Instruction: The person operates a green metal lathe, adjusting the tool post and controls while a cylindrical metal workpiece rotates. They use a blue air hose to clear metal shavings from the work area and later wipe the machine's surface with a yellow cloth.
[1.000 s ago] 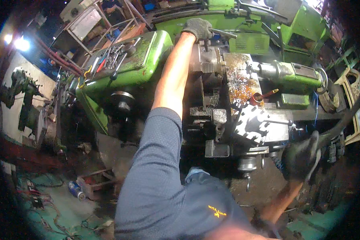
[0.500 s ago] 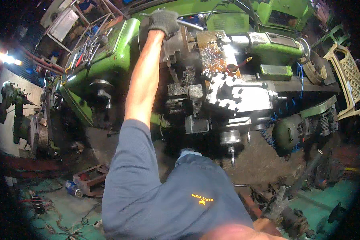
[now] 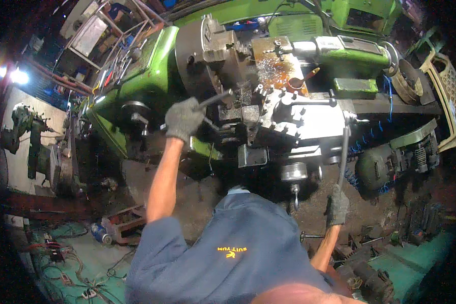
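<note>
My left hand (image 3: 183, 120), in a grey glove, is closed round a steel chuck key (image 3: 217, 99), whose bar sticks out past the fingers toward the upper right. It is in front of and below the lathe chuck (image 3: 202, 55), apart from it. At the right, my gloved right hand (image 3: 338, 205) grips the lower end of a long grey metal pipe (image 3: 344, 157). The pipe points up and away, its far end beside the carriage's right side. The tool post (image 3: 291, 114) stands on the carriage between the hands, brightly lit.
A green tailstock (image 3: 354, 58) stands at the right of the bed. A brush with a dark cup-like end (image 3: 296, 83) lies on the chip-strewn, rusty plate (image 3: 271, 63). Hand tools (image 3: 114, 71) lie on the green headstock. A handwheel (image 3: 294, 172) juts toward me; a beige plastic chair (image 3: 443, 96) is far right.
My left hand has come down and toward me from the top of the chuck, with the chuck key. My right hand has come into view at the right with the pipe.
</note>
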A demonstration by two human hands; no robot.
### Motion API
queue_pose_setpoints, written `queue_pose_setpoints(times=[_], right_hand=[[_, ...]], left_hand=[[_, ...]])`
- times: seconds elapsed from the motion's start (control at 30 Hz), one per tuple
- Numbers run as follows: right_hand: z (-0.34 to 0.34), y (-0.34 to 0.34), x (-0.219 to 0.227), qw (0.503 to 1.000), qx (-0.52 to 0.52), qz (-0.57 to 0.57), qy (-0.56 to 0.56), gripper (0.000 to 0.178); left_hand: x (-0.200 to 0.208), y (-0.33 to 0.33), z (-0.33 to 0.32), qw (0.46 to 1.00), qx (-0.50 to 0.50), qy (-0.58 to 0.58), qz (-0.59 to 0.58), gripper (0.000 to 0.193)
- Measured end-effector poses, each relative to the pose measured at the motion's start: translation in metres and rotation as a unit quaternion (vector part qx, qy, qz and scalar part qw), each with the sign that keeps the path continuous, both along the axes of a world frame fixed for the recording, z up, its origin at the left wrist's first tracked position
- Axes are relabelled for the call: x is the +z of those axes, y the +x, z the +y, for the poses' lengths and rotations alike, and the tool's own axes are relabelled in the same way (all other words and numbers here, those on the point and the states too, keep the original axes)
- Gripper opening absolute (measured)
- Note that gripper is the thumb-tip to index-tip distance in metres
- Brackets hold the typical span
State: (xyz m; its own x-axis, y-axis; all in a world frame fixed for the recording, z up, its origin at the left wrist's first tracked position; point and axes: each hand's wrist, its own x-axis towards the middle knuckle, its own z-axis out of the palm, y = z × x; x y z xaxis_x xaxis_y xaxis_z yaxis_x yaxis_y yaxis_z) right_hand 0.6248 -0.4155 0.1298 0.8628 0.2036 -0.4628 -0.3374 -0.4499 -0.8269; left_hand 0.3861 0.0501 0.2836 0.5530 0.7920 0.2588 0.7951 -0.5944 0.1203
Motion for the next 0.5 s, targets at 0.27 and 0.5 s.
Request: queue_pose_setpoints(times=[0.27, 0.5], right_hand=[[0.060, 0.060, -0.037, 0.913, 0.263, -0.306, -0.056, 0.040], [0.099, 0.091, -0.051, 0.825, 0.371, -0.368, -0.214, 0.030]], left_hand=[[-0.197, -0.172, -0.075, 0.933, 0.249, -0.259, 0.034, 0.041], [-0.280, -0.267, -0.102, 0.835, 0.381, -0.398, 0.003, 0.057]])
